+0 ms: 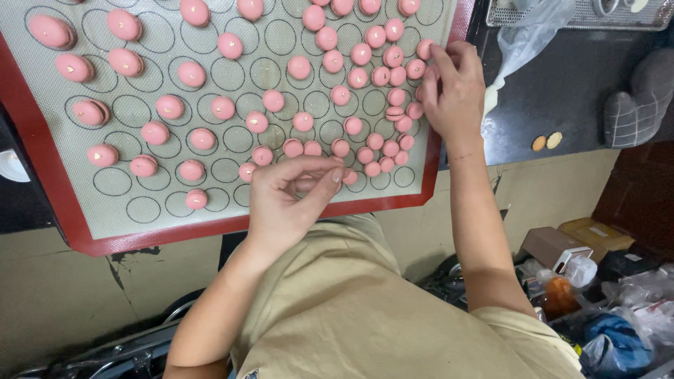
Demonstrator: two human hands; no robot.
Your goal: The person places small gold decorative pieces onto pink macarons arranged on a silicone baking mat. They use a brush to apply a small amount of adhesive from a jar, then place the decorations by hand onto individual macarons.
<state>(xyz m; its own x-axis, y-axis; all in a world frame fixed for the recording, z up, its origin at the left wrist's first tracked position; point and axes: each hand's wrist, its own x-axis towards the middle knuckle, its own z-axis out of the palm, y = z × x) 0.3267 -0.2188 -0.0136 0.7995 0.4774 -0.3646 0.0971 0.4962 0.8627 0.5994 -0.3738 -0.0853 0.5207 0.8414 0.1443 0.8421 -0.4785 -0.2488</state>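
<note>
A grey silicone baking mat point(140, 210) with a red border and printed circles carries many pink macaron shells point(302, 67). Some at the left are paired into filled sandwiches point(91, 112). My left hand point(288, 196) hovers over the mat's near edge, its thumb and fingers pinched on one pink shell point(305, 184). Over at the mat's right edge, my right hand point(453, 88) has its fingertips closed on a shell among a dense cluster of shells point(393, 77).
A dark counter point(562, 91) lies right of the mat, with a clear piping bag point(523, 42), two small tan discs point(546, 142) and a grey quilted mitt point(639, 105). Boxes and bags point(597, 281) crowd the floor at lower right. A metal tray point(576, 14) sits at top right.
</note>
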